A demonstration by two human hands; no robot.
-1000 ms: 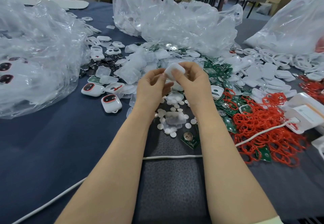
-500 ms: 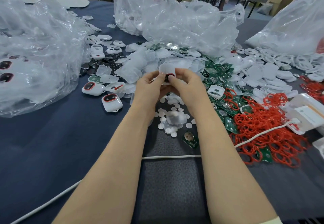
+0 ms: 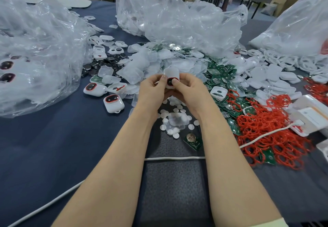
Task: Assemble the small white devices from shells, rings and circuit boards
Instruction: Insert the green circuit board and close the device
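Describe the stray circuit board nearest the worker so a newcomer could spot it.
Find the red ring pile on the right of the blue table. Left of it, beside the right forearm and nearer than the scattered white discs, lies one green circuit board. Unlike the heaped boards, it sits alone, with a round silver cell on top.

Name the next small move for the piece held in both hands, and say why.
Probably a firm squeeze to snap the white device shut: the left hand and right hand pinch it, thumbs on its red-ringed face, matching the finished devices at left.

Device point(image 3: 170, 73) underside behind fingers point(image 3: 176, 85)
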